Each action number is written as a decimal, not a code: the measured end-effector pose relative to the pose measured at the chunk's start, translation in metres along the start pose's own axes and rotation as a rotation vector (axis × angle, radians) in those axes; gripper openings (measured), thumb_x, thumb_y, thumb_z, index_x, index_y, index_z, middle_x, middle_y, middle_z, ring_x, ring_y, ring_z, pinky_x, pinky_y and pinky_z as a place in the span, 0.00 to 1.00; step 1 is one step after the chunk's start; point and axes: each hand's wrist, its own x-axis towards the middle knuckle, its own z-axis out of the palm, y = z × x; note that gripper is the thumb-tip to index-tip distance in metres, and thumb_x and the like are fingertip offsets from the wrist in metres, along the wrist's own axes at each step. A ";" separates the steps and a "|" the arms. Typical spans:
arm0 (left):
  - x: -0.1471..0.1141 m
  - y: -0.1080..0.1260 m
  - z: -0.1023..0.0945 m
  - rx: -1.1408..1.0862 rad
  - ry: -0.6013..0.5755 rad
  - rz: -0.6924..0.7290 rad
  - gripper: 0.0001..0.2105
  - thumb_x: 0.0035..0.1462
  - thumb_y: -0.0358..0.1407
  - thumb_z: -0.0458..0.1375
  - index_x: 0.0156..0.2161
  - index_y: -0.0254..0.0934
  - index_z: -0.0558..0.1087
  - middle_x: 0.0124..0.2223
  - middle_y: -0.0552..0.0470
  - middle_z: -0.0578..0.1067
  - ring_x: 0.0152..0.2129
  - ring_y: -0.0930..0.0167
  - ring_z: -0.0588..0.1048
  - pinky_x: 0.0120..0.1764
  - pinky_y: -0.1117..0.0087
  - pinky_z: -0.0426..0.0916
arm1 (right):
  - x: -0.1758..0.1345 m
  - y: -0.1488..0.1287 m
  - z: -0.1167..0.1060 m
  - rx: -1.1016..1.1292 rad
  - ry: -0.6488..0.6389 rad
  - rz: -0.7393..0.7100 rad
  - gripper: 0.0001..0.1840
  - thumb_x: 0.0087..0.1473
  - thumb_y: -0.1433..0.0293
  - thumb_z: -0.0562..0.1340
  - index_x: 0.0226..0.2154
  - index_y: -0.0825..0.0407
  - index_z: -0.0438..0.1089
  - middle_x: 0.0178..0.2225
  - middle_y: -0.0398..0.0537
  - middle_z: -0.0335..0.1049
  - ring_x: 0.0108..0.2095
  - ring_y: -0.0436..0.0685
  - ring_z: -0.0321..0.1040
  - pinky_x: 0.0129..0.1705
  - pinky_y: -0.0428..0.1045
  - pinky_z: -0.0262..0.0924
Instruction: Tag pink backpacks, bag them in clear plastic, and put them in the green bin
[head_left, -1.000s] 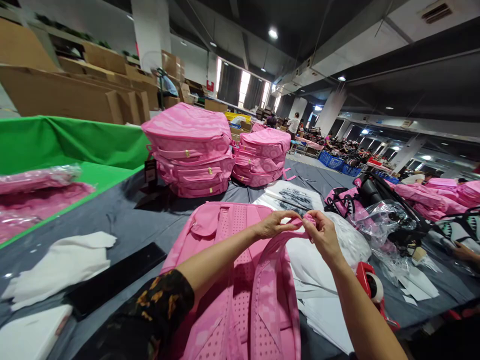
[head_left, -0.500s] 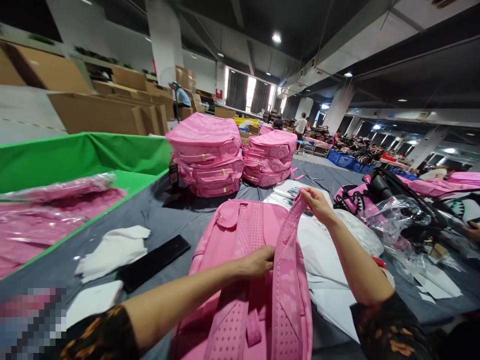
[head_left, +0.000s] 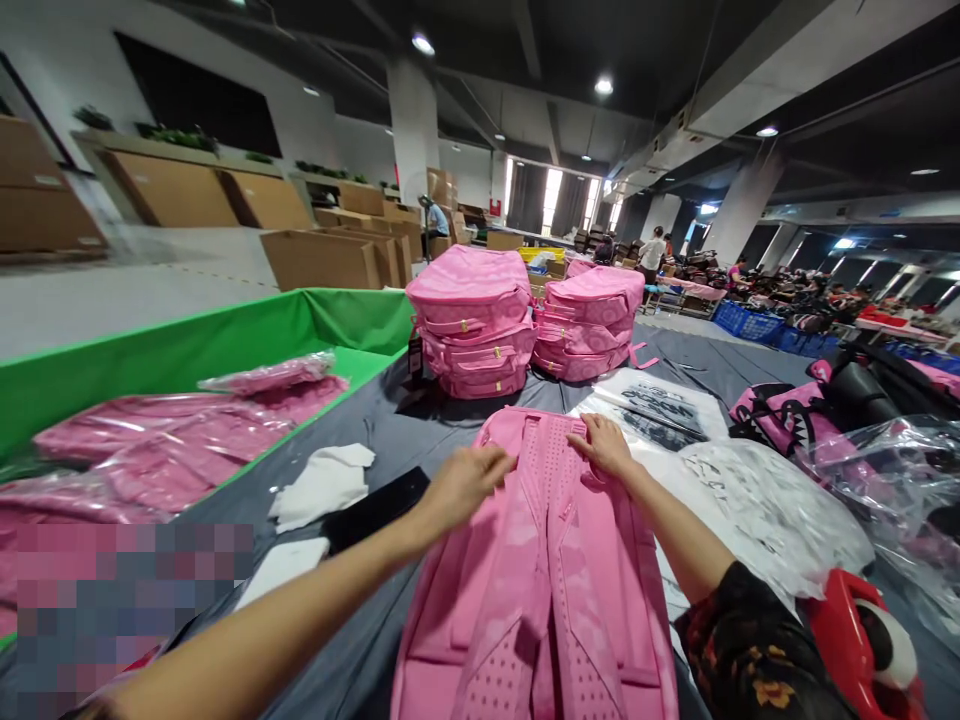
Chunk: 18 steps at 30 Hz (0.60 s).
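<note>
A pink backpack lies in front of me with its back panel up. Its two padded shoulder straps run down the middle, side by side. My right hand rests at the upper right of the panel near a strap's top, thumb and fingers apart. At the upper left edge, my left hand hovers with its fingers stretched toward the bag, holding nothing. Whether its fingertips touch the fabric is hard to tell.
Two stacks of pink backpacks stand behind. To the left is a green-lined bin with plastic-wrapped pink goods. A white cloth and black phone-like slab lie left; plastic bags and a red tape dispenser lie right.
My right hand has let go of the raised strap, which now lies along the panel. My left hand has come out from under the strap and moved to the bag's left side. The view turned left.
</note>
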 end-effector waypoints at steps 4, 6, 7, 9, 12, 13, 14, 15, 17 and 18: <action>0.100 -0.028 -0.012 0.129 0.288 -0.200 0.10 0.59 0.40 0.57 0.32 0.35 0.74 0.37 0.42 0.80 0.41 0.60 0.77 0.36 0.69 0.66 | -0.009 0.012 0.018 0.015 0.067 -0.091 0.24 0.62 0.58 0.60 0.56 0.51 0.67 0.59 0.57 0.68 0.63 0.64 0.60 0.67 0.64 0.45; 0.138 -0.035 -0.005 0.095 0.264 -0.264 0.16 0.60 0.44 0.57 0.27 0.34 0.72 0.28 0.44 0.78 0.33 0.61 0.78 0.31 0.69 0.65 | -0.010 0.018 0.023 0.092 0.126 -0.154 0.24 0.60 0.57 0.61 0.55 0.51 0.67 0.56 0.55 0.71 0.59 0.64 0.65 0.65 0.64 0.49; 0.152 -0.037 0.000 0.081 0.257 -0.286 0.17 0.61 0.44 0.57 0.26 0.34 0.72 0.26 0.46 0.76 0.28 0.63 0.77 0.29 0.70 0.65 | -0.010 0.021 0.024 0.139 0.150 -0.175 0.23 0.60 0.57 0.61 0.54 0.50 0.68 0.55 0.54 0.72 0.57 0.64 0.66 0.65 0.64 0.50; 0.170 -0.038 0.009 0.073 0.263 -0.306 0.15 0.61 0.41 0.58 0.27 0.33 0.73 0.25 0.48 0.76 0.24 0.67 0.75 0.28 0.70 0.64 | -0.010 0.024 0.024 0.220 0.173 -0.187 0.21 0.59 0.58 0.61 0.52 0.49 0.69 0.53 0.52 0.74 0.54 0.63 0.69 0.65 0.64 0.50; 0.179 -0.034 0.018 0.124 0.281 -0.257 0.12 0.59 0.37 0.59 0.27 0.33 0.75 0.28 0.45 0.77 0.28 0.65 0.77 0.31 0.69 0.64 | -0.011 0.023 0.025 0.287 0.189 -0.182 0.19 0.57 0.59 0.62 0.50 0.48 0.70 0.50 0.51 0.75 0.50 0.61 0.71 0.65 0.63 0.49; 0.178 -0.032 0.020 0.148 0.274 -0.212 0.12 0.59 0.36 0.58 0.26 0.34 0.76 0.29 0.44 0.78 0.31 0.63 0.78 0.33 0.68 0.63 | -0.012 0.022 0.025 0.297 0.195 -0.182 0.19 0.56 0.59 0.63 0.49 0.49 0.70 0.49 0.51 0.76 0.50 0.61 0.71 0.65 0.63 0.48; 0.176 -0.029 0.021 0.171 0.257 -0.160 0.14 0.60 0.37 0.57 0.25 0.35 0.76 0.29 0.43 0.78 0.33 0.62 0.78 0.35 0.68 0.63 | -0.013 0.021 0.026 0.301 0.197 -0.182 0.19 0.56 0.60 0.64 0.48 0.49 0.70 0.49 0.51 0.76 0.50 0.62 0.71 0.65 0.63 0.48; 0.173 -0.026 0.021 0.190 0.230 -0.105 0.16 0.62 0.38 0.56 0.24 0.36 0.76 0.29 0.43 0.78 0.35 0.61 0.78 0.36 0.68 0.63 | -0.014 0.019 0.026 0.301 0.197 -0.184 0.19 0.55 0.60 0.64 0.48 0.49 0.70 0.48 0.51 0.76 0.50 0.62 0.71 0.65 0.63 0.48; 0.163 -0.022 0.021 0.215 0.165 -0.005 0.21 0.65 0.42 0.52 0.24 0.37 0.76 0.28 0.44 0.77 0.34 0.61 0.78 0.37 0.68 0.64 | -0.019 0.014 0.025 0.282 0.186 -0.199 0.19 0.56 0.61 0.63 0.49 0.49 0.70 0.49 0.52 0.76 0.51 0.62 0.70 0.65 0.63 0.49; 0.156 -0.022 0.021 0.221 0.137 0.040 0.21 0.65 0.43 0.52 0.25 0.37 0.77 0.29 0.45 0.77 0.34 0.62 0.77 0.37 0.68 0.64 | -0.022 0.011 0.024 0.261 0.181 -0.210 0.19 0.57 0.62 0.63 0.50 0.50 0.69 0.50 0.53 0.75 0.52 0.62 0.69 0.65 0.62 0.50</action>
